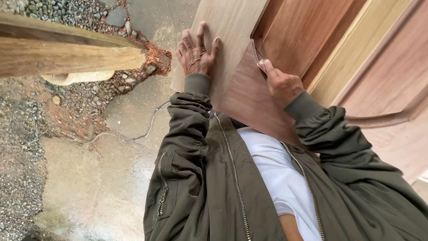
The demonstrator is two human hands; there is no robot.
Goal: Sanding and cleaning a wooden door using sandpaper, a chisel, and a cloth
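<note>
Olive jacket (200, 187) nearest; left hand (195, 53) flat on pale plank (227, 27) (fingers splayed), right hand (281, 82) pinching thin reddish veneer (249, 98).

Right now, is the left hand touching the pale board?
Touching. The head view shows the left hand pressed flat, fingers spread, on the pale board; no gap shows under the palm.

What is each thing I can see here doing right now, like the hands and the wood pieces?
left hand: flat, fingers spread, pressing on the pale board
right hand: pinching the thin sheet's top corner
pale board: leaning, held down by the left hand
reddish thin wood sheet: tilted against the pale board
wooden beam: lying over sawdust-strewn ground
green jacket: unzipped
</note>
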